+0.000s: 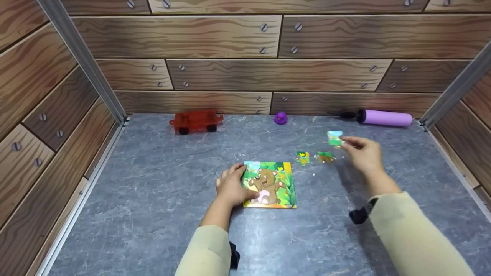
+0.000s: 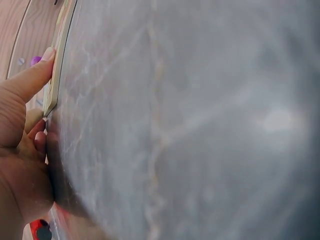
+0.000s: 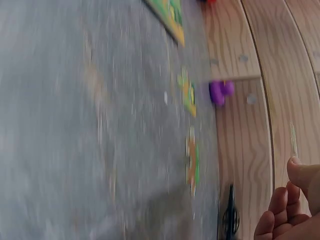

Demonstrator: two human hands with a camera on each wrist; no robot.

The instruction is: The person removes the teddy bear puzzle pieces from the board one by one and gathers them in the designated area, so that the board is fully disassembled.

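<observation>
A square bear jigsaw puzzle [image 1: 273,186] lies on the grey surface in the head view. My left hand [image 1: 231,187] grips its left side, the thumb over the picture and the fingers along the edge. In the left wrist view the puzzle's pale edge [image 2: 56,80] shows beside the thumb. Up and to the right, my right hand [image 1: 364,155] pinches a blue-and-green puzzle piece [image 1: 334,137] above the surface; the right wrist view shows that piece [image 3: 293,140] edge-on. Two loose pieces lie below it: one with a yellow bird [image 1: 302,157], one brown and green [image 1: 325,157].
Along the back wall stand a red toy wagon [image 1: 196,121], a purple rubber duck [image 1: 280,118] and a purple hand pump [image 1: 385,117] with a black nozzle. Wood-patterned walls [image 1: 230,36] close off the back and both sides.
</observation>
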